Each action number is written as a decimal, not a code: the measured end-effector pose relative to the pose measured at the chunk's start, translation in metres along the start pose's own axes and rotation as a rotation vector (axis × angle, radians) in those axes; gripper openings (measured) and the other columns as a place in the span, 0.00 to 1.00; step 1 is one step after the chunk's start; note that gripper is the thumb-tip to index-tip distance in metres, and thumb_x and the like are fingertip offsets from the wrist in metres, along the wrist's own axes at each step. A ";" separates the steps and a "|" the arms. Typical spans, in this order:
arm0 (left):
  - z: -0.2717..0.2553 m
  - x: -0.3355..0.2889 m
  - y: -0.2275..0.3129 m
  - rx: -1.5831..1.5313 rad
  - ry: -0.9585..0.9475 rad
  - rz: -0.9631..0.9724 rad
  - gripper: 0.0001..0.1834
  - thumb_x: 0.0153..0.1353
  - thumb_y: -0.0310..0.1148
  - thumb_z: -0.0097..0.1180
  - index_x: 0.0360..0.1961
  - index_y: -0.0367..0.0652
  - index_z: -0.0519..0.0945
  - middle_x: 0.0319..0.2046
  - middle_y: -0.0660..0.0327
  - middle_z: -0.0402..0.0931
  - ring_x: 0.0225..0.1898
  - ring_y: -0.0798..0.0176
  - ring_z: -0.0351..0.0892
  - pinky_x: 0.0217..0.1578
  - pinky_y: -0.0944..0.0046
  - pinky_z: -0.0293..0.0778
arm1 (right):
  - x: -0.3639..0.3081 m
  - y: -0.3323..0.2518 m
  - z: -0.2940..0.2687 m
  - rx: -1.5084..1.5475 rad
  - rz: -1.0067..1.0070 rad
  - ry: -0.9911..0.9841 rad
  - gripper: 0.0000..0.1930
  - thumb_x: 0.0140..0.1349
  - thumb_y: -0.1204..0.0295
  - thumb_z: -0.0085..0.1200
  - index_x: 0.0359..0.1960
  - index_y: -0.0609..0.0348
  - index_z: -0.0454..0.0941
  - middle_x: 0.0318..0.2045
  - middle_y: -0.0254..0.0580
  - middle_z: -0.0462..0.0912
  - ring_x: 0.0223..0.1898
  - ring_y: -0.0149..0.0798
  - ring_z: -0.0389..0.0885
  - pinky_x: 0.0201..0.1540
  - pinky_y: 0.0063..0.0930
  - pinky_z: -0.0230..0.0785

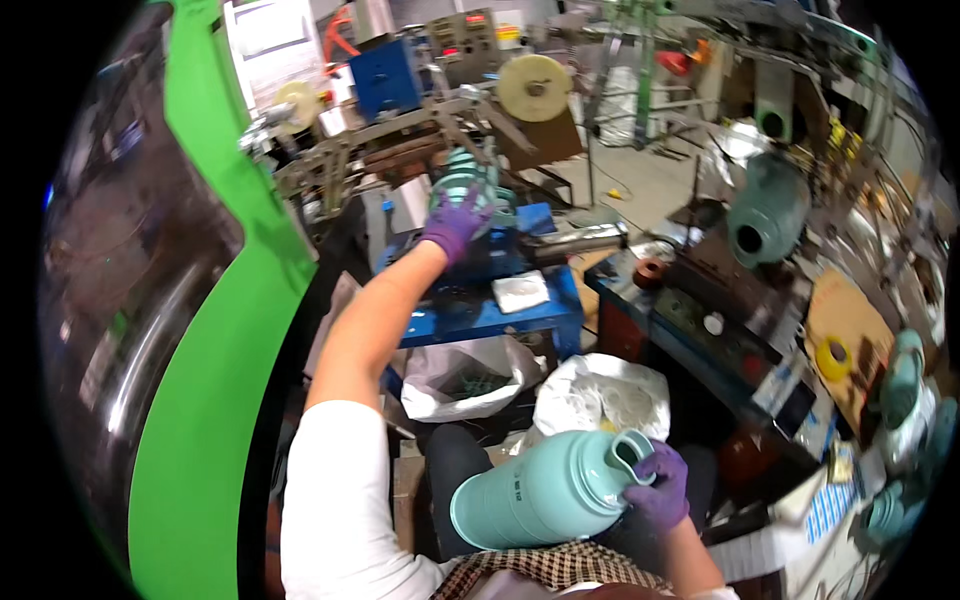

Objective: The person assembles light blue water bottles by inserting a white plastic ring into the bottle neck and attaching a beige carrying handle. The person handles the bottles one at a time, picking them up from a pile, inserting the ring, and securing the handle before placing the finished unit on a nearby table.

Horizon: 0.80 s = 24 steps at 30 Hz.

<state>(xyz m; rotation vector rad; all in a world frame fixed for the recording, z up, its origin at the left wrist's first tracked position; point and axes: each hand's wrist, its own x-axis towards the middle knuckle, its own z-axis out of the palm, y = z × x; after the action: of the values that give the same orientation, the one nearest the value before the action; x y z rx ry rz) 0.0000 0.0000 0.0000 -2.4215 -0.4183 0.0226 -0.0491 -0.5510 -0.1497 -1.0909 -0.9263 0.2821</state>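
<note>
A pale teal plastic jug body lies tilted across my lap, its open spout at the right. My right hand, in a purple glove, is closed on the spout rim. My left hand, gloved the same way, stretches far out over the blue bench. Its fingers and thumb close around a teal ringed plastic part among similar pieces; the fingertips are partly hidden and slightly blurred.
White sacks stand beyond my knees. A white packet lies on the blue bench. A curved green machine panel rises at the left. At the right, a teal jug body is mounted above a cluttered machine bench.
</note>
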 end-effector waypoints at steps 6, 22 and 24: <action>-0.211 -0.071 0.167 -1.343 0.011 0.801 0.57 0.56 0.54 0.70 0.78 0.47 0.50 0.78 0.47 0.46 0.78 0.48 0.47 0.74 0.50 0.50 | 0.058 -0.017 -0.046 -0.257 -0.056 -0.084 0.20 0.46 0.69 0.78 0.40 0.60 0.84 0.38 0.40 0.84 0.37 0.34 0.81 0.41 0.28 0.71; -0.122 -0.279 0.050 -1.962 0.094 -0.269 0.33 0.62 0.51 0.61 0.61 0.42 0.67 0.51 0.51 0.75 0.48 0.55 0.81 0.46 0.55 0.82 | 0.273 -0.060 -0.207 -1.577 -0.038 0.659 0.44 0.61 0.56 0.62 0.77 0.42 0.52 0.43 0.56 0.85 0.41 0.60 0.84 0.43 0.52 0.76; -0.083 -0.278 0.077 -2.275 0.210 -0.367 0.30 0.67 0.52 0.55 0.61 0.44 0.68 0.54 0.50 0.75 0.51 0.50 0.82 0.45 0.46 0.84 | 0.294 -0.057 -0.251 -1.667 0.114 0.633 0.43 0.61 0.58 0.61 0.76 0.42 0.53 0.41 0.56 0.85 0.40 0.60 0.85 0.41 0.53 0.76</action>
<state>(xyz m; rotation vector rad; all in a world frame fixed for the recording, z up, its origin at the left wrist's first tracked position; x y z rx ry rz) -0.2311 -0.1920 -0.0096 -4.1753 -1.1458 -1.7055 0.3077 -0.5567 0.0103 -2.5259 -0.3557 -0.9076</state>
